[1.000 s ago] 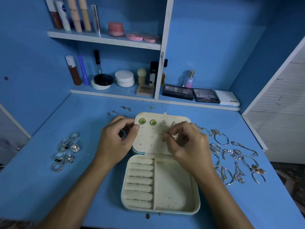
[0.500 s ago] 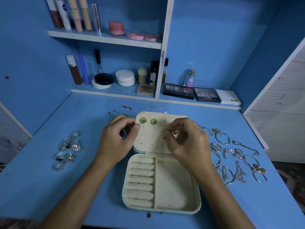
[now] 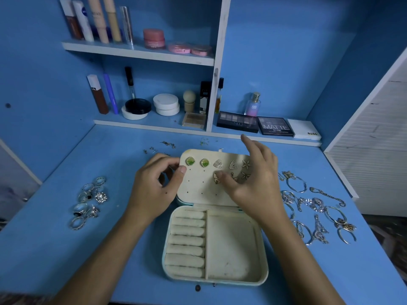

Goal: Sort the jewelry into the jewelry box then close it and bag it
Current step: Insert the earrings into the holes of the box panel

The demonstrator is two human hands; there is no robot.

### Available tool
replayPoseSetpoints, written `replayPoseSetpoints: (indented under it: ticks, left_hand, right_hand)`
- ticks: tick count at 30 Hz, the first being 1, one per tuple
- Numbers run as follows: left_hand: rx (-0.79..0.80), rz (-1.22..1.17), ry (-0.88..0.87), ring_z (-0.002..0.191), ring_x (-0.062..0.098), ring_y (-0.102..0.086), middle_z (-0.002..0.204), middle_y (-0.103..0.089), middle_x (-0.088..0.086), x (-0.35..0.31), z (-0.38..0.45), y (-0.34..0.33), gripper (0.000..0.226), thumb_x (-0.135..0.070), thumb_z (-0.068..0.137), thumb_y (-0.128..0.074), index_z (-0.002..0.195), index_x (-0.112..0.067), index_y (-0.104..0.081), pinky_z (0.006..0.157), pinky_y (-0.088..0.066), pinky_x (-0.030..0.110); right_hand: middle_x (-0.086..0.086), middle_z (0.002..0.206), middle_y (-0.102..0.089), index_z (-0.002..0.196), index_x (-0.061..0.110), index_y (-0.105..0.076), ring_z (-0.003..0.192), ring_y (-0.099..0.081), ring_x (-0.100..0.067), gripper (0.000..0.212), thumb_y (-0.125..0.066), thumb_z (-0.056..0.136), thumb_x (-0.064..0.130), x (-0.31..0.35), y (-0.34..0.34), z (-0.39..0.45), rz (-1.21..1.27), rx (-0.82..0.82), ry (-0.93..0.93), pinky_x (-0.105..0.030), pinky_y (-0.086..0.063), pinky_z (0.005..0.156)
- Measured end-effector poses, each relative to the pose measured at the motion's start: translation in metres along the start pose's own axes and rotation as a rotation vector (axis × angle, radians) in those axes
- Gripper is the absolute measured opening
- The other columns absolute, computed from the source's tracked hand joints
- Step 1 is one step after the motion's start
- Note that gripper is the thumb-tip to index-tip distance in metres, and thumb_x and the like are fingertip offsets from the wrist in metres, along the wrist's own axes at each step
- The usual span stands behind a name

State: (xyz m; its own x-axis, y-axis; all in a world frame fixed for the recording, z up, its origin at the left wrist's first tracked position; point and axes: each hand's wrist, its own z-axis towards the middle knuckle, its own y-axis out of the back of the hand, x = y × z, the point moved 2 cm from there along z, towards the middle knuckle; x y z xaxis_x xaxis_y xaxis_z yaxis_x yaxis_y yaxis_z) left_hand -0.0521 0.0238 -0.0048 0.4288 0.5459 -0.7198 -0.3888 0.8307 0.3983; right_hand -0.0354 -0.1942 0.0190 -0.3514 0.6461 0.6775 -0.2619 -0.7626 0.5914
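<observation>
A cream jewelry box [image 3: 231, 247] lies open in the middle of the blue desk. Its lid [image 3: 198, 190] lies flat behind it and carries several earrings in two rows: green ones [image 3: 190, 161], triangle ones [image 3: 218, 164], star ones [image 3: 246, 164]. My left hand [image 3: 154, 190] grips the lid's left edge, thumb on its inner face. My right hand [image 3: 253, 181] hovers over the lid's right side with fingers spread, thumb near a gold earring [image 3: 217, 178]. Several rings [image 3: 90, 201] lie left of the box. Bracelets and chains [image 3: 315, 208] lie to the right.
A few small earrings and studs [image 3: 163, 146] lie on the desk behind the lid. Shelves at the back hold cosmetics, a perfume bottle [image 3: 253, 104] and eyeshadow palettes [image 3: 275, 126]. A white louvred panel [image 3: 374, 139] stands at the right. The desk's front edge is near the box.
My right hand has let go of the gold earring it was pinching on the lid and has lifted with fingers spread. The left hand has stayed on the lid's edge.
</observation>
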Motion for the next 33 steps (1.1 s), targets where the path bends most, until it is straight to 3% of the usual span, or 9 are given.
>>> replayPoseSetpoints:
  ticks: [2,5,9,12,16,20,24,28,33]
  left_hand:
    - [0.002,-0.002,0.006,0.08,0.01,-0.06,0.09,-0.063,-0.011,0.0,0.0,0.0,0.025,-0.036,0.089,-0.059,0.095,-0.016,-0.072,0.065,-0.046,0.018]
    - [0.012,0.002,0.015,0.081,0.01,-0.06,0.089,-0.063,-0.011,0.001,0.0,0.0,0.026,-0.037,0.088,-0.058,0.095,-0.016,-0.072,0.065,-0.046,0.017]
    - [0.015,0.0,0.032,0.082,0.008,-0.06,0.091,-0.063,-0.013,0.001,0.001,-0.001,0.026,-0.039,0.087,-0.057,0.095,-0.018,-0.072,0.066,-0.045,0.015]
    - [0.019,0.003,0.049,0.083,0.008,-0.06,0.09,-0.063,-0.014,0.002,0.001,-0.002,0.027,-0.04,0.086,-0.056,0.095,-0.019,-0.072,0.066,-0.045,0.015]
    - [0.032,0.013,0.072,0.083,0.01,-0.062,0.09,-0.064,-0.012,0.005,0.002,-0.003,0.026,-0.042,0.085,-0.057,0.092,-0.022,-0.071,0.068,-0.046,0.016]
    - [0.019,0.036,0.081,0.082,0.01,-0.061,0.089,-0.065,-0.011,0.006,0.009,-0.003,0.022,-0.042,0.086,-0.058,0.091,-0.024,-0.071,0.068,-0.044,0.013]
    - [-0.018,0.123,0.056,0.081,0.004,-0.06,0.09,-0.066,-0.01,0.005,0.027,-0.004,0.012,-0.023,0.093,-0.063,0.094,-0.018,-0.074,0.067,-0.04,0.009]
    - [0.006,0.172,0.038,0.079,0.006,-0.059,0.091,-0.068,-0.005,0.006,0.058,-0.01,0.011,-0.016,0.095,-0.063,0.094,-0.015,-0.075,0.069,-0.039,0.006]
    - [0.156,0.249,-0.018,0.068,0.005,-0.056,0.087,-0.064,-0.006,0.019,0.101,-0.026,0.009,-0.015,0.091,-0.067,0.092,-0.016,-0.075,0.067,-0.038,0.004]
  right_hand:
    - [0.007,0.139,-0.045,0.152,0.024,-0.037,0.129,-0.033,-0.012,0.089,-0.082,0.077,0.041,-0.002,0.0,0.003,0.018,0.063,-0.071,-0.031,-0.033,0.11]
    - [0.012,0.132,-0.046,0.143,0.028,-0.05,0.129,-0.037,-0.011,0.074,-0.082,0.077,0.041,-0.005,-0.001,0.006,0.07,0.118,-0.13,-0.024,-0.033,0.106]
    - [0.016,0.119,-0.052,0.11,0.043,-0.06,0.115,-0.053,-0.019,0.046,-0.084,0.07,0.047,-0.011,-0.006,0.01,0.168,0.14,-0.197,-0.036,-0.049,0.096]
    - [0.02,0.114,-0.055,0.102,0.05,-0.056,0.109,-0.06,-0.024,0.046,-0.08,0.063,0.056,-0.015,-0.011,0.01,0.273,0.156,-0.247,-0.04,-0.054,0.089]
    - [0.011,0.117,-0.055,0.099,0.04,-0.057,0.106,-0.059,-0.018,0.041,-0.088,0.072,0.032,-0.015,-0.012,0.01,0.356,0.155,-0.27,-0.014,-0.049,0.074]
    - [0.012,0.116,-0.055,0.099,0.039,-0.058,0.106,-0.059,-0.016,0.042,-0.089,0.072,0.03,-0.015,-0.013,0.011,0.4,0.149,-0.282,-0.026,-0.053,0.082]
    - [0.013,0.114,-0.056,0.099,0.04,-0.059,0.108,-0.057,-0.017,0.044,-0.089,0.069,0.034,-0.018,-0.015,0.012,0.42,0.146,-0.286,-0.041,-0.052,0.092]
    - [0.014,0.114,-0.055,0.1,0.038,-0.059,0.11,-0.056,-0.014,0.044,-0.089,0.069,0.033,-0.019,-0.016,0.012,0.426,0.142,-0.284,-0.041,-0.051,0.094]
    - [0.01,0.114,-0.057,0.1,0.034,-0.06,0.109,-0.057,-0.012,0.043,-0.09,0.069,0.029,-0.017,-0.015,0.012,0.442,0.129,-0.281,-0.039,-0.051,0.094]
